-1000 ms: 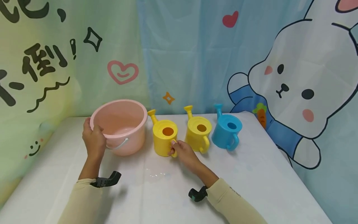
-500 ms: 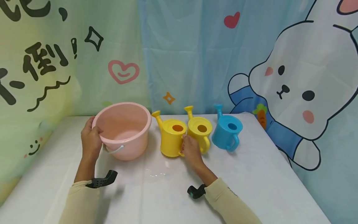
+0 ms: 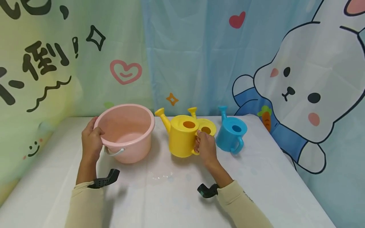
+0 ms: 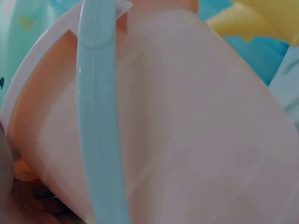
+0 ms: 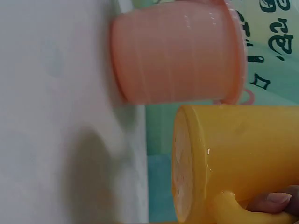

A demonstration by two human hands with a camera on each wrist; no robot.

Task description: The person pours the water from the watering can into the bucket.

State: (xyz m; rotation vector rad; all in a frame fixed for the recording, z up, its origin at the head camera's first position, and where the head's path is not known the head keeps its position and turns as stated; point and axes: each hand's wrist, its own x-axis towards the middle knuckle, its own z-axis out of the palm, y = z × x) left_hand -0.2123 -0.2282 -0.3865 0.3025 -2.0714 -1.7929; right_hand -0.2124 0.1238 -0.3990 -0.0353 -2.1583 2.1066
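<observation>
My left hand [image 3: 92,141] grips the left rim of a pink bucket [image 3: 134,148], thumb inside and fingers outside. The bucket's pale handle [image 4: 100,116] hangs down its side in the left wrist view. By its handle, my right hand [image 3: 207,147] holds a yellow watering can [image 3: 181,141], raised above the table and upright, its spout toward the bucket's right rim. In the right wrist view the can's underside [image 5: 182,163] is apart from the tabletop. A second yellow watering can [image 3: 209,124] stands behind it, partly hidden by the held can and my hand.
A blue watering can [image 3: 230,134] stands on the right, its handle facing me. Small wet drops [image 3: 161,177] lie on the white tabletop [image 3: 159,205] in front of the bucket. A printed curtain [image 3: 185,63] hangs at the table's back edge.
The held yellow watering can has moved right and lifted off the table, now covering part of the second yellow can. The bucket has shifted slightly right and toward me with my left hand on it.
</observation>
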